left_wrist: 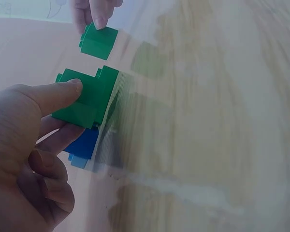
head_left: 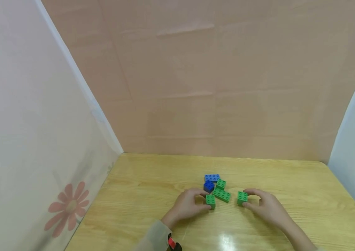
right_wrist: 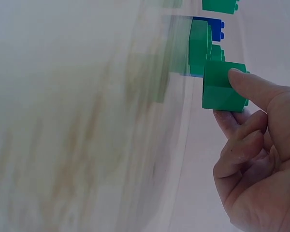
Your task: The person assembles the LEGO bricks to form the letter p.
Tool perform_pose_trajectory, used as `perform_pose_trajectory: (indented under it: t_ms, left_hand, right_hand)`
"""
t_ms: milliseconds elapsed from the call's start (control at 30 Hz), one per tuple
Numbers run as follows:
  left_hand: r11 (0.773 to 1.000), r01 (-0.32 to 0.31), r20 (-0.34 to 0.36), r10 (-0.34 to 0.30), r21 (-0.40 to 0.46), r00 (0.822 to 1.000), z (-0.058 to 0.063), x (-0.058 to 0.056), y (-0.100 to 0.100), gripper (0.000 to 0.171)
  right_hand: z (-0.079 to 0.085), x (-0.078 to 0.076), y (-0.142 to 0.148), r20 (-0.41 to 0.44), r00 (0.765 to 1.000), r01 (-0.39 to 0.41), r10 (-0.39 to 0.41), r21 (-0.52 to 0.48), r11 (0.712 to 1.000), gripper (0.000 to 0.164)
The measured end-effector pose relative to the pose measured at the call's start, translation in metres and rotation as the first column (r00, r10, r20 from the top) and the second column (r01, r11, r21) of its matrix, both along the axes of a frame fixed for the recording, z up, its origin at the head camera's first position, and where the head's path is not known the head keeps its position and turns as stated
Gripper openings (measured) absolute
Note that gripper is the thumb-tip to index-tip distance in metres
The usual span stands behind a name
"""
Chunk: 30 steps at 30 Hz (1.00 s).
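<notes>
My left hand (head_left: 188, 205) pinches a small square green toy brick (head_left: 210, 201) between thumb and fingers. To the right, my right hand (head_left: 266, 206) pinches a second square green brick (head_left: 242, 197); in the right wrist view the thumb lies on one side of this brick (right_wrist: 224, 89) and the fingers reach behind it. Between and beyond the hands lies a cluster: a long green brick (head_left: 221, 195), a small green brick (head_left: 221, 183), a dark blue brick (head_left: 208, 186) and a longer lighter blue brick (head_left: 212, 177). Whether the clustered bricks touch one another I cannot tell.
The bricks are on a wooden table (head_left: 146, 181). A brown paper-like panel (head_left: 215, 87) stands along its back edge. Pale panels flank it, the left panel (head_left: 23, 122) bearing a red flower print. A glare spot shines near the table's front.
</notes>
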State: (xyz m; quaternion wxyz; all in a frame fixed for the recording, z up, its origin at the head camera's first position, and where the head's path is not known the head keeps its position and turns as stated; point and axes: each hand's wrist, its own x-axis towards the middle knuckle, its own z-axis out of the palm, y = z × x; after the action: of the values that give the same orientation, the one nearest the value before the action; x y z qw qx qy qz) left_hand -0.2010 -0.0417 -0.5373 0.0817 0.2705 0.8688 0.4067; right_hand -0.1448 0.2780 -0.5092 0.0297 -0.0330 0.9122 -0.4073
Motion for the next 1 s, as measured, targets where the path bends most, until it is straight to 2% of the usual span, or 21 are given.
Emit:
perform_pose_trajectory:
  t_ms: [200, 333, 1000]
  left_hand:
    - [1.000, 0.021, -0.014, -0.022, -0.018, 1.000, -0.004, -0.001, 0.006, 0.040]
    - [0.999, 0.029, 0.001, -0.029, -0.020, 1.000, -0.005, -0.001, 0.009, 0.040]
    - [0.999, 0.030, -0.005, -0.030, -0.034, 1.000, -0.008, -0.003, 0.015, 0.042]
  right_hand:
    - [-0.001, 0.001, -0.004, 0.024, 1.000, -0.003, 0.003, 0.006, 1.000, 0.056]
    - [-0.001, 0.000, -0.006, 0.030, 1.000, -0.009, 0.009, 0.010, 1.000, 0.055]
    - [0.006, 0.002, -0.018, -0.026, 0.998, -0.065, 0.066, 0.017, 0.998, 0.052]
